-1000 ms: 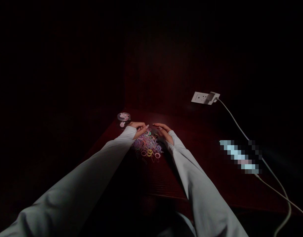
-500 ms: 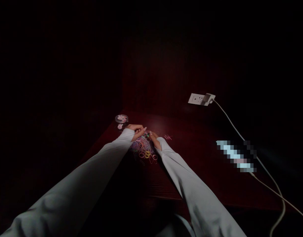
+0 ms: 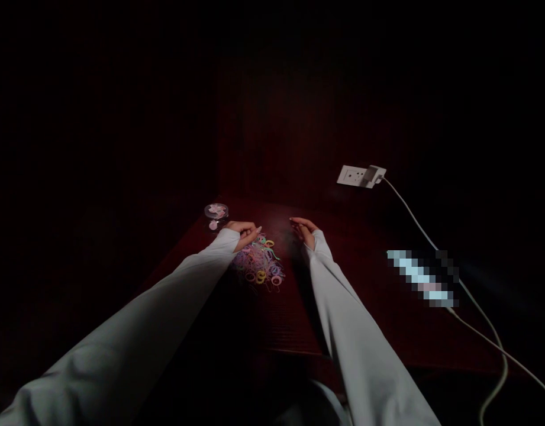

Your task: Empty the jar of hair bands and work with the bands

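Note:
A heap of small coloured hair ties (image 3: 257,263), some thin bands and some thicker rings in yellow, pink and purple, lies on the dark red table. My left hand (image 3: 244,232) rests at its far left edge, fingers curled and thumb pressed against them; what they hold, if anything, is hidden. Beyond the heap to the right is my right hand (image 3: 305,229), held apart from it with fingers bent and tips together around something too small to make out. A round clear container (image 3: 216,212) with pink and white pieces stands just left of my left hand.
A wall socket (image 3: 355,176) with a plugged-in charger (image 3: 374,176) is at the back right. Its white cable (image 3: 409,214) hangs down past a pixelated, lit device (image 3: 418,279) on the table's right side. Surroundings are very dark.
My right hand has moved right and away from the heap, covering the spot where a few pink bands lay. My left hand has stayed nearly in place.

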A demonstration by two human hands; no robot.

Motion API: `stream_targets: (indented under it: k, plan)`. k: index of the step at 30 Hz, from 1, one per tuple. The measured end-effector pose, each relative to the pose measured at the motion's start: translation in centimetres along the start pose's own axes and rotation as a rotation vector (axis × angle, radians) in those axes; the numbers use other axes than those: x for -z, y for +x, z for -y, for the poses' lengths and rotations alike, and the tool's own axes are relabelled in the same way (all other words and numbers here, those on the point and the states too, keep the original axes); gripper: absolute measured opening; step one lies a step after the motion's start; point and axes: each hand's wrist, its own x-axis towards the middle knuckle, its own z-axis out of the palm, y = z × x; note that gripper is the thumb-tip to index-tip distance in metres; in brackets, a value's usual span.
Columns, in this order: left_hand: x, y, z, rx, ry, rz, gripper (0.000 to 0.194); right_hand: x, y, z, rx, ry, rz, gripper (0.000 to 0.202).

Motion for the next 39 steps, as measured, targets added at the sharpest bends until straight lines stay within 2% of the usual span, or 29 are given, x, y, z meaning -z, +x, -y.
stream_targets:
  k: [4,6,9,12,14,20,26,30,32,34,35,39]
  plan:
    - [0.0,-0.2,-0.3,-0.013,-0.004,-0.025,0.044,3.9,0.5,-0.4,0.144,-0.535,-0.110,0.024]
    - [0.0,-0.2,-0.4,-0.021,-0.006,-0.020,0.044,4.8,0.3,-0.7,0.148,-0.738,-0.061,0.024]
    - [0.0,-0.2,-0.5,-0.025,-0.002,-0.008,0.045,4.7,-0.1,-1.1,0.140,-0.898,0.071,0.033]
    - [0.1,-0.2,-0.6,-0.018,0.026,0.004,0.046,4.1,-0.2,-1.5,0.149,-0.963,0.173,0.038]
    - [0.2,-0.2,-0.7,-0.023,0.042,0.022,0.046,4.0,-0.2,-1.9,0.172,-0.962,0.194,0.039]
    - [0.1,-0.3,-0.7,-0.031,0.051,0.023,0.046,4.2,-0.1,-2.5,0.143,-0.915,0.190,0.030]
    - [0.1,-0.2,-0.7,-0.037,0.069,0.045,0.045,3.8,-0.1,-2.1,0.093,-0.895,0.175,0.021]
    - [0.1,-0.2,-0.6,0.004,0.096,0.053,0.044,2.4,-0.6,-0.7,0.235,-0.916,0.061,0.019]
    - [0.1,-0.2,-0.6,0.019,0.119,0.048,0.043,1.0,-1.0,0.4,0.320,-0.844,-0.027,0.020]
    - [0.0,-0.2,-0.7,0.022,0.144,0.042,0.043,-1.0,-1.5,1.7,0.337,-0.749,-0.089,0.026]
    - [0.0,-0.2,-0.8,0.021,0.154,0.041,0.043,-2.0,-1.8,2.2,0.330,-0.714,-0.097,0.030]
    - [0.1,-0.2,-1.1,0.009,0.195,0.058,0.041,-4.9,-2.8,3.2,0.336,-0.743,0.024,0.033]
